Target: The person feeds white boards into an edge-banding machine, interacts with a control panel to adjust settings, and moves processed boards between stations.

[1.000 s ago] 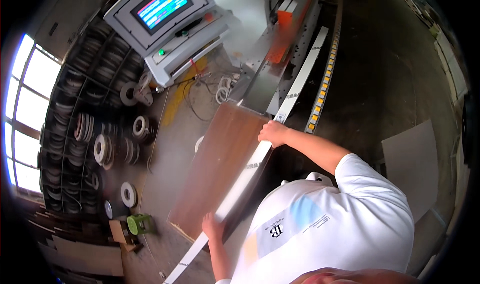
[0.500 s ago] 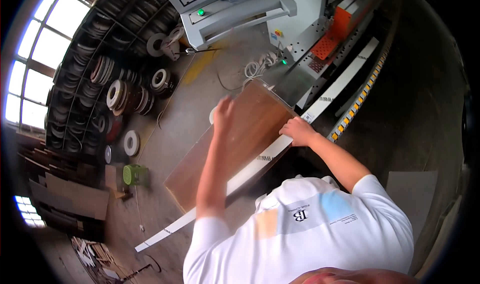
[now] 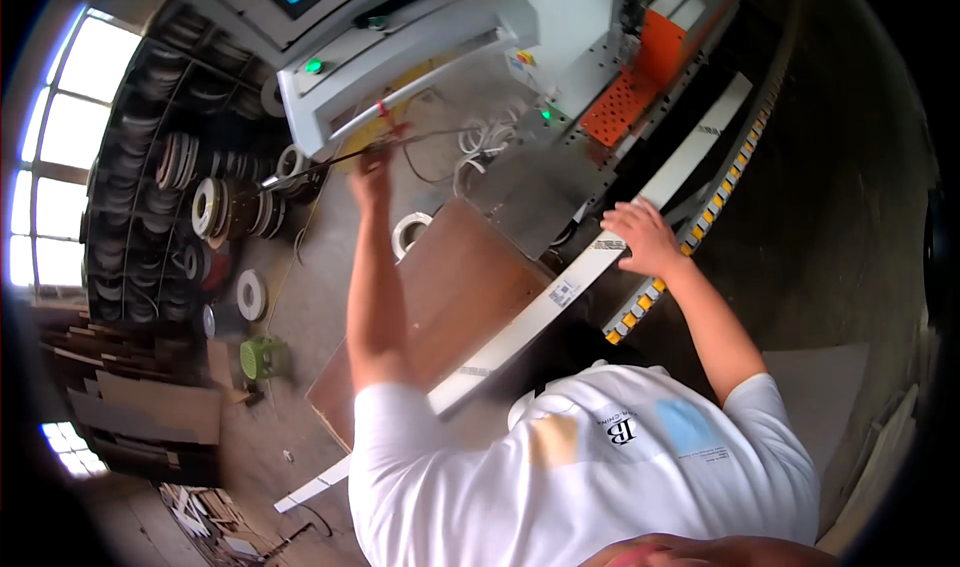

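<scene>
My left hand (image 3: 371, 175) reaches out near the machine's handrail, blurred by motion. Its fingers close round a thin, dark rod-like tool (image 3: 325, 163), which has a shiny tip at its left end; its exact kind is not clear. Next to the fingers, below the rail, shows a small red piece (image 3: 387, 119). My right hand (image 3: 648, 239) lies across a long white strip (image 3: 515, 332) with its fingers apart. That strip slants from the lower left to the upper right, along the near edge of a brown wood-grain panel (image 3: 440, 287).
A grey machine with a control panel (image 3: 315, 102) and an orange perforated bracket (image 3: 615, 107) stands ahead. A rail of yellow blocks (image 3: 722, 199) runs to the right of the strip. Racks of edging rolls (image 3: 165, 217) and a green box-like object (image 3: 262, 357) are at left.
My left hand has moved from above the panel out to the dark tool by the handrail. My right hand has slid up and right along the strip, past its label. The view has shifted.
</scene>
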Tool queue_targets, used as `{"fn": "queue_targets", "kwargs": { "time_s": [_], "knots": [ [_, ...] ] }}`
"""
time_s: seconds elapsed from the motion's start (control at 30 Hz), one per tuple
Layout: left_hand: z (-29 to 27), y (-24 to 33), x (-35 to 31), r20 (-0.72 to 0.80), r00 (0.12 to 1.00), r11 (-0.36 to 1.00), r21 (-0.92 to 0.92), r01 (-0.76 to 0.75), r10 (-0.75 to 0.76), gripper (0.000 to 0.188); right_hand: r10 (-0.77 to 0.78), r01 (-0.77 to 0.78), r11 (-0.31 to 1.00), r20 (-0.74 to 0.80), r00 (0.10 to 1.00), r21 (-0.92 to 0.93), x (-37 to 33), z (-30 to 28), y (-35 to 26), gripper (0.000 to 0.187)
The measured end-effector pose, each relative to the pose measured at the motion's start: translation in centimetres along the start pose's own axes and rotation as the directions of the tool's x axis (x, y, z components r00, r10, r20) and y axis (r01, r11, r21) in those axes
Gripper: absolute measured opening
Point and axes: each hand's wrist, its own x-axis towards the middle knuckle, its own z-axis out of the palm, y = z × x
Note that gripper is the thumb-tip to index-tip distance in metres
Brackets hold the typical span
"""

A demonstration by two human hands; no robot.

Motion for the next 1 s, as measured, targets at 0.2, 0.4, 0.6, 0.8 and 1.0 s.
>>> {"fn": "queue_targets", "kwargs": {
  "time_s": [0.2,0.4,0.6,0.8,1.0],
  "knots": [
    [-12.0,13.2,-5.0,-0.349,0.936,0.670,-0.686,-0.286,0.042,0.030,-0.032,0.033,0.991,0.009,0.999,-0.127,1.9,-1.7,8.3,0.071],
    [-6.4,18.4,-10.4,0.572,0.803,0.781,0.574,-0.246,-0.167,0.034,-0.024,0.022,0.993,-0.015,1.000,-0.112,4.1,-2.7,12.9,0.056],
    [0.6,15.8,-15.9,0.723,0.516,0.619,0.677,-0.398,-0.459,0.052,0.008,0.006,0.987,0.085,0.996,-0.161,4.8,-2.8,13.6,0.049],
    [13.1,15.2,-17.2,0.738,0.554,0.777,0.583,-0.237,-0.385,0.056,-0.068,0.067,0.984,-0.003,0.998,-0.165,4.9,-2.3,14.3,0.046],
    [18.6,19.0,-16.5,0.716,0.635,0.785,0.557,-0.270,-0.290,0.057,-0.057,0.080,0.984,0.146,0.988,-0.161,5.8,-3.9,13.7,0.043]
  ]
}}
